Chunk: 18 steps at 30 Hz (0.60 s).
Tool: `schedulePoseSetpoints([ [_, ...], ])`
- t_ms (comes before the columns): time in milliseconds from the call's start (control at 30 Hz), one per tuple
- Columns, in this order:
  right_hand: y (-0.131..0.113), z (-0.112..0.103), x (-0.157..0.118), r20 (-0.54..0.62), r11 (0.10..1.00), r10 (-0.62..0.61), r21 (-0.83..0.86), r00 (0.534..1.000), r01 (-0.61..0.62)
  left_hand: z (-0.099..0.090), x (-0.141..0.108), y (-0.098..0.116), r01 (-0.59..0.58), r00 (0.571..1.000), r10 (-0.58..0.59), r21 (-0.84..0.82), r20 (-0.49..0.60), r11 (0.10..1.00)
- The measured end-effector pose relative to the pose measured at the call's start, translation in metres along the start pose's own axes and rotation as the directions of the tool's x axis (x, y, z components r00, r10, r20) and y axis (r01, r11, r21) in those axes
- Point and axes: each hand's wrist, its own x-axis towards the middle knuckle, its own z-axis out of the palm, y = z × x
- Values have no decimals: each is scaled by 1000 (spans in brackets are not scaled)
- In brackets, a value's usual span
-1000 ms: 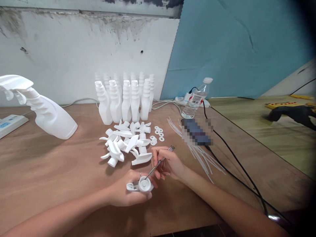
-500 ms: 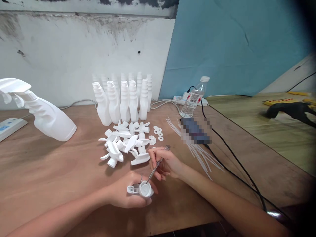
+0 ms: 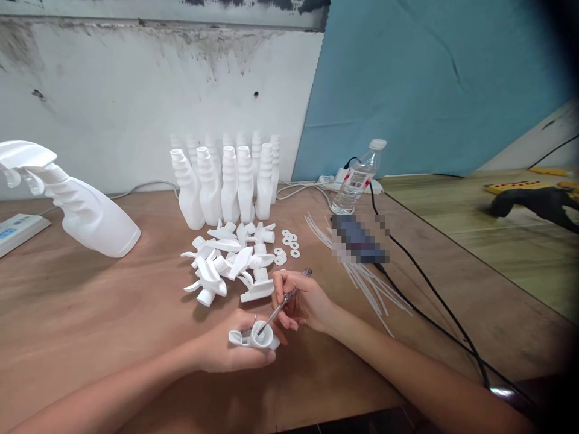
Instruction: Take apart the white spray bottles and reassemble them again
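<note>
Spray head (image 3: pixel 262 343): upturned above the table (image 3: pixel 113 301), toward its near edge
Left hand (image 3: pixel 221 348): clasped around the spray head
Right hand (image 3: pixel 305 301): pinching a screwdriver (image 3: pixel 276 311), tip inside the collar (image 3: pixel 268 335)
Washers (image 3: pixel 280 261): on the table, right of the loose heads (image 3: pixel 210 277)
White bottles (image 3: pixel 230 196): standing behind the loose heads

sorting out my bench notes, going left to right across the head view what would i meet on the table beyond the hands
Spray bottle with its trigger fitted → pile of white trigger heads → small white rings → thin white strips
</note>
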Motion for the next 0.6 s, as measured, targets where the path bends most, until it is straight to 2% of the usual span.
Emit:
schedulePoseSetpoints([
  [100, -2, 5, -3, -75, 996, -85, -33, 994, 82, -2, 1, -5, 6, 994, -1, -54, 105, 999],
  [233, 2, 8, -9, -138, 961, -262, -130, 955, 245, -3, -1, -18, 63, 997, -57, -117, 50, 991],
  [300, 6, 7, -12, -112, 915, -372, -212, 921, 344, -2, -1, -21, 120, 993, -119, -196, 19, 973],
  [367, 9, 7, -14, -29, 808, -507, -362, 861, 464, -1, -2, -22, 161, 986, -166, -287, 7, 944],
  [400, 10, 8, -15, 47, 713, -577, -458, 815, 531, -1, -2, -21, 166, 985, -174, -323, 2, 932],
  [433, 10, 9, -15, 152, 578, -639, -552, 754, 601, -1, -1, -20, 162, 984, -175, -346, -8, 924],
  [467, 9, 10, -15, 278, 407, -680, -627, 679, 664, -1, -1, -19, 154, 985, -172, -353, -21, 923],
  [533, 7, 12, -14, 537, 11, -669, -684, 514, 729, -1, -2, -17, 146, 985, -166, -329, -35, 933],
  [567, 6, 12, -14, 636, -170, -631, -672, 444, 721, 0, -2, -17, 145, 986, -164, -305, -40, 941],
  [600, 6, 12, -13, 698, -312, -599, -654, 392, 689, 0, -3, -17, 144, 986, -163, -277, -46, 950],
])
